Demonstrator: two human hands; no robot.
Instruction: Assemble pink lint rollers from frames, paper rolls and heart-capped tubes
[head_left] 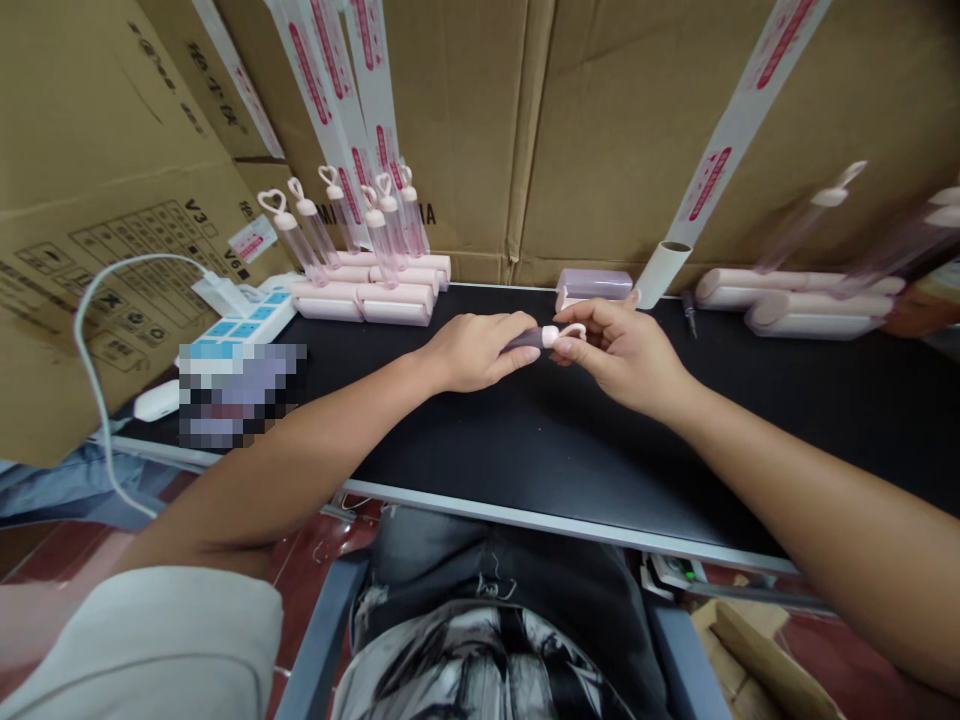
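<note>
My left hand [476, 352] is wrapped round a purplish see-through tube [523, 341], with thumb and fingers closed along it. At the tube's right end sits a pale pink cap with a heart-shaped loop [576, 329]. My right hand [626, 355] pinches at this loop between thumb and fingers, and part of the loop stays in sight. Both hands are just above the black tabletop. Behind my right hand lie a purple-topped roller [595, 283] and a pink one partly hidden by my fingers. A white hollow tube [663, 275] leans close by.
Several pink rollers with upright heart-topped handles [382, 235] stand at the back left; more rollers [817, 315] are at the back right. A small dark screw-like piece [689, 314] lies between. A power strip [255, 318] with a white cable sits left. Cardboard [457, 130] walls the back edge.
</note>
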